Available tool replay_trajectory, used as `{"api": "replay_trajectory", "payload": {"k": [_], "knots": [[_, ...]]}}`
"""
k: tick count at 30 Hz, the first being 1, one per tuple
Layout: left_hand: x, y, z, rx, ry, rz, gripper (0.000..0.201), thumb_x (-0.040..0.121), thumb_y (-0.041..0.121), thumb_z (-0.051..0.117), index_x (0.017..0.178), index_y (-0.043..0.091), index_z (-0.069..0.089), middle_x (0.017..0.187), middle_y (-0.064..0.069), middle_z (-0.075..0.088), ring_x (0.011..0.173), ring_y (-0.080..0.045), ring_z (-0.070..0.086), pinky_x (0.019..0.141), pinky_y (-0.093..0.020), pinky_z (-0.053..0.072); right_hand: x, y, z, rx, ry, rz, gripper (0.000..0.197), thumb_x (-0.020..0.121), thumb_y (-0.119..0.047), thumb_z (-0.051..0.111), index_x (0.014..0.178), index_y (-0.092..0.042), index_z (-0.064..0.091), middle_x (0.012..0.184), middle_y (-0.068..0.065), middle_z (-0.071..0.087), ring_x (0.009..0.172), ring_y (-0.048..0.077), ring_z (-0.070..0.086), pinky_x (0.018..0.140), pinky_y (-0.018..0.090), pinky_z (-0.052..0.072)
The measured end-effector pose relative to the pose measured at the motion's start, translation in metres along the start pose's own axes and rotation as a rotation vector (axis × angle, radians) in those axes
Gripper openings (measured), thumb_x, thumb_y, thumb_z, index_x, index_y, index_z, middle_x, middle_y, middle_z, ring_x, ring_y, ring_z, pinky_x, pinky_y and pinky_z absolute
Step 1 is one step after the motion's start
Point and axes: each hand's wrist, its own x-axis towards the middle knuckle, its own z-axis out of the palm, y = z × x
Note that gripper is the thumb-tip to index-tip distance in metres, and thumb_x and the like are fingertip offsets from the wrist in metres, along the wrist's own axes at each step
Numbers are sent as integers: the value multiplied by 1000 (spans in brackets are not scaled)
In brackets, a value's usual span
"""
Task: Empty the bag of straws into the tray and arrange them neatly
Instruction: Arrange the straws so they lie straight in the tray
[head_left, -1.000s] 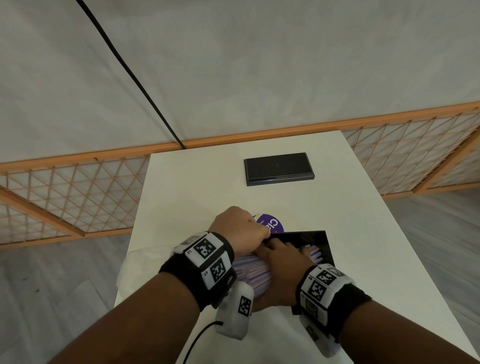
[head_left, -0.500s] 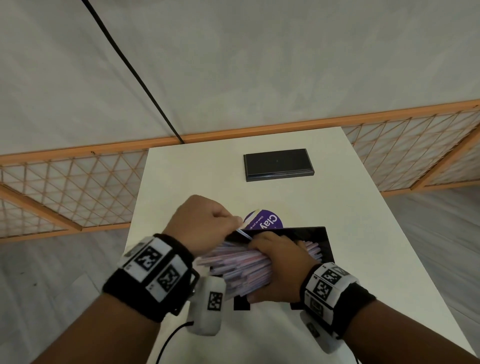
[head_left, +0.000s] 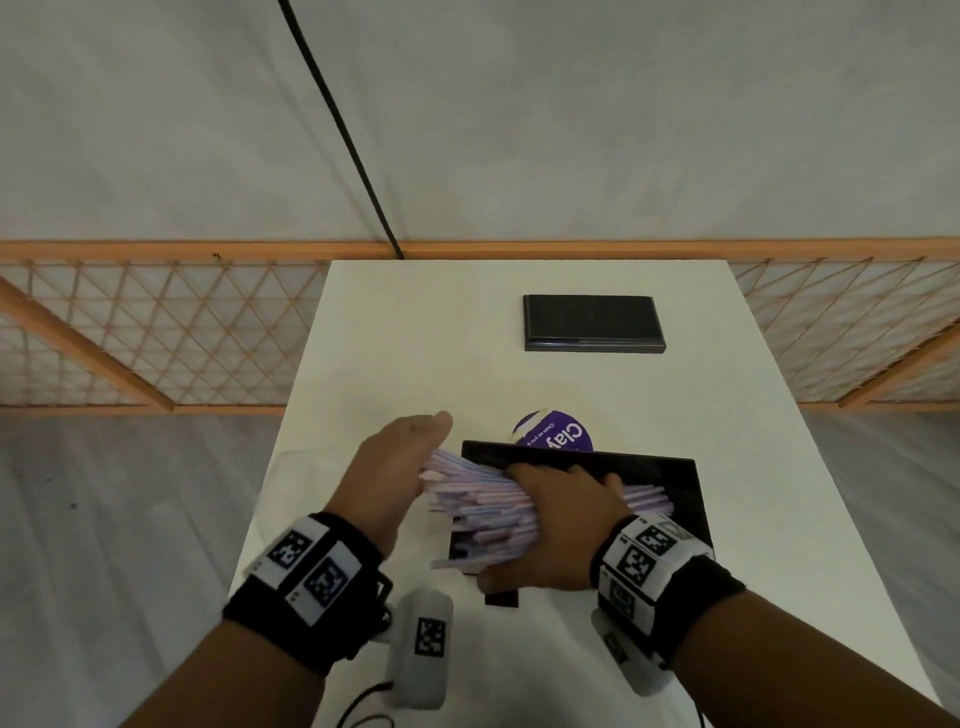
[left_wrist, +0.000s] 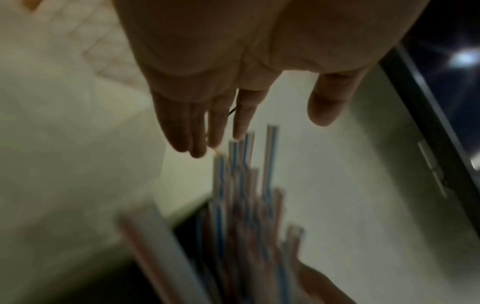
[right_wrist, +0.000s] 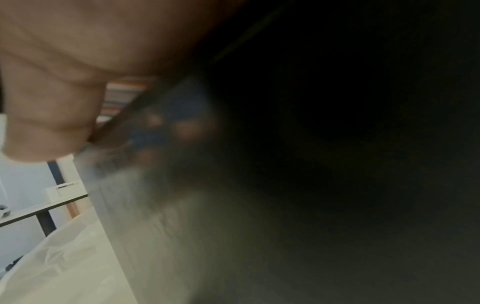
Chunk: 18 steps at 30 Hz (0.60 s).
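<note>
The right hand wraps its fingers and thumb round the middle of a bundle of straws, holding it over the near left part of a black tray. The straws' left ends stick out past the tray's left edge, uneven in length; their right ends fan out inside the tray beyond the knuckles. The left hand is flat, fingers straight and together, palm facing the straws' left ends; in the left wrist view the fingertips sit just beside the striped tips, and contact cannot be told through the blur. The right wrist view is mostly dark and blurred.

Just behind the tray's far edge lies a purple round label, partly hidden by the rim. Farther back on the white counter, well apart from the hands, rests a dark flat box. An orange lattice fence runs behind the counter, and a black cable slants down the wall to it.
</note>
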Motion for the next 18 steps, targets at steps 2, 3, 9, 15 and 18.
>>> {"api": "replay_trajectory", "payload": {"k": [2, 3, 9, 15, 18], "knots": [[-3, -9, 10, -42, 29, 58, 24, 91, 29, 73, 79, 8, 74, 88, -12, 74, 84, -24, 67, 94, -52, 54, 1, -7, -4, -6, -6, -11, 102, 46, -93, 60, 133, -46, 38, 130, -13, 54, 122, 26, 49, 106, 62, 23], [-7, -12, 13, 14, 46, 106, 29, 94, 25, 71, 74, 4, 72, 77, -10, 73, 75, -23, 67, 89, -52, 56, 1, -11, -6, -9, -2, -18, 97, 48, -93, 61, 130, -44, 42, 123, -13, 55, 118, 24, 51, 106, 60, 25], [-23, -9, 10, 343, 37, 244, 42, 93, 45, 61, 70, 10, 70, 68, -6, 69, 73, -27, 66, 74, -46, 55, 2, -11, -5, 23, -41, -5, 88, 44, -93, 60, 113, -40, 49, 111, -15, 55, 108, 16, 55, 104, 55, 34], [-27, 46, 24, 78, 78, 163, 29, 95, 31, 68, 76, 9, 62, 76, 2, 60, 72, -21, 60, 67, -34, 49, 0, 0, -5, 21, -59, -2, 94, 38, -93, 60, 114, -39, 47, 117, -17, 59, 116, 19, 55, 106, 60, 30], [-26, 60, 54, -332, -121, -273, 14, 90, 15, 72, 94, 6, 63, 109, -13, 53, 93, -32, 62, 80, -44, 61, -6, 1, -8, 18, -52, -39, 96, 53, -84, 62, 134, -38, 41, 136, -10, 54, 129, 24, 50, 108, 61, 29]]}}
